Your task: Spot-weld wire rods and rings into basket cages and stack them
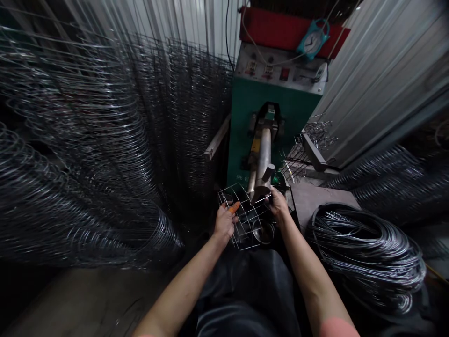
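Observation:
A small wire rack [248, 219] of crossed thin metal rods lies between my two hands, under the electrodes of a green spot welding machine [242, 117]. On its left side my left hand [224, 223] is closed round the wires. An orange sleeve [234, 207] covers one of that hand's fingers. My right hand [278, 203] grips the rack's right edge, close beside the metal electrode arm [264, 159]; its fingertips are partly hidden. Below the rack, near my lap, sits a small round bowl [264, 231], its contents too dark to make out.
Tall stacks of bent wire frames [115, 121] crowd the left side. At the right lies a big coil of wire [368, 252], beside a flat board [321, 199]. More wire pieces [312, 135] are piled behind. A blue clock [312, 41] hangs on the machine.

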{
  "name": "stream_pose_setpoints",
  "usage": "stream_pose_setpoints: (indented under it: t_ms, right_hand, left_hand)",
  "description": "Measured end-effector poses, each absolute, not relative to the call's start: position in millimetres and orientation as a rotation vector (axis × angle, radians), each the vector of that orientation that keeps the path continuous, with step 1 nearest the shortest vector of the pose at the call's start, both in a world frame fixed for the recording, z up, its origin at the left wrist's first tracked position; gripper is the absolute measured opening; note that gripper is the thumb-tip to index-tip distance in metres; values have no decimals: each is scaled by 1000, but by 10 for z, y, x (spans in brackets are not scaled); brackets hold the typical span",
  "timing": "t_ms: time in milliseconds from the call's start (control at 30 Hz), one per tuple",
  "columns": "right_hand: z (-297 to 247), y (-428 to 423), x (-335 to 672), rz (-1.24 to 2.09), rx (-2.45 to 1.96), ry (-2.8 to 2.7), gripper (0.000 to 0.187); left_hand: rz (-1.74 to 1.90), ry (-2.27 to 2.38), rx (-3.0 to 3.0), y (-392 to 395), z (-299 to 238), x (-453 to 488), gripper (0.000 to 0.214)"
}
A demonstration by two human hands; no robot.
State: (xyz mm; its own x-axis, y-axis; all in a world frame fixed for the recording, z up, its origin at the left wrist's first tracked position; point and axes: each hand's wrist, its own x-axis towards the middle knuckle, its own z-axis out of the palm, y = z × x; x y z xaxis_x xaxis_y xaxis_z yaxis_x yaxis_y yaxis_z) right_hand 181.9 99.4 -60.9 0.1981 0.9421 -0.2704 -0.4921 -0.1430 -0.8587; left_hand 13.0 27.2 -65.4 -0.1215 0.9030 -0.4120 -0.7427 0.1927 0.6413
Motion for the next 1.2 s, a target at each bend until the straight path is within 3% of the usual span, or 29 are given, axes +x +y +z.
stream_pose_setpoints:
  t_ms: [167, 367, 600, 667, 767, 833, 933, 1067, 1200]
  right_hand:
    - [-663, 1032, 1839, 1331, -1135, -549, 16]
    - [-578, 905, 1798, 1312, -1100, -576, 21]
    - [-539, -341, 1750, 1293, -1170, -972, 28]
    - [-528, -757, 1872, 1121, -1306, -1253, 24]
    - [-458, -1187, 2132, 481, -1441, -1465, 15]
    - [-379, -1321, 2284, 120, -1404, -1492, 20]
    - [-212, -1371, 2386, -113, -1316, -1499, 35]
    - [90, -1354, 2308, -30, -1197, -1455, 59]
    - [382, -1349, 2118, 333, -1067, -1435, 53]
  left_hand:
    - [1404, 941, 219, 312, -676, 134, 52]
    - [1362, 900, 278, 267, -744, 91, 52]
    - [1190, 701, 324, -519, -1134, -381, 45]
    - [1135, 686, 278, -744, -1232, -556, 44]
    - [1098, 628, 186, -948, -1279, -739, 43]
    - [1118, 558, 123, -1005, -1244, -798, 41]
    - [1213, 389, 70, -1047, -1130, -832, 38]
    - [1285, 225, 77, -1163, -985, -849, 37]
    - [1272, 206, 184, -1265, -935, -903, 44]
